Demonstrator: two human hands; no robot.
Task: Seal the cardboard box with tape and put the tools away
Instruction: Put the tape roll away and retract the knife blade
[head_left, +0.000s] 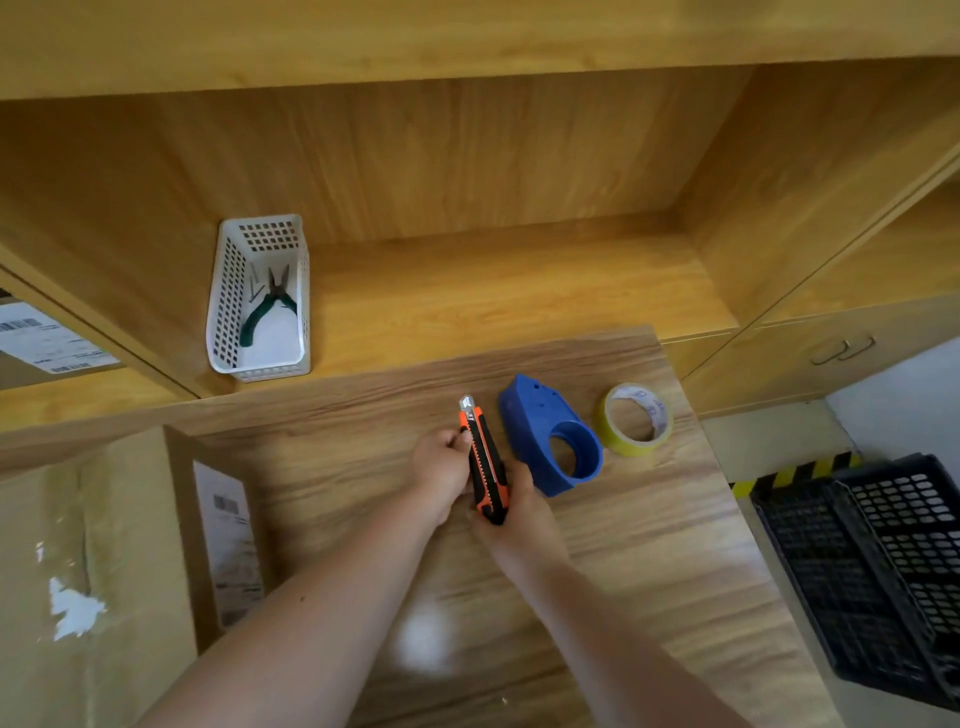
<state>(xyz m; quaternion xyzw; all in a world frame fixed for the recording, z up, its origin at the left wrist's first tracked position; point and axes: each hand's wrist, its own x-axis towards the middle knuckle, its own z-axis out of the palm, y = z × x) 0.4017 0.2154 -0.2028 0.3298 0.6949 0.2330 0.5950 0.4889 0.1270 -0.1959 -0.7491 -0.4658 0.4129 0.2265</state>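
Now, hands: left hand (441, 470) and right hand (511, 506) both clamped on the utility knife (485, 462)
Blade: retract fully — thumb on slider
Box: cardboard box (93, 571) at lower left
Destination: white basket (223, 312) — likely

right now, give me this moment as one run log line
hands: left hand and right hand both on utility knife | blade: tip out | tape dispenser, tape roll: on table | pliers: in white basket

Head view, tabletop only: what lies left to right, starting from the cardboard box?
Cardboard box → left hand → utility knife, held by both hands → blue tape dispenser → yellow tape roll.
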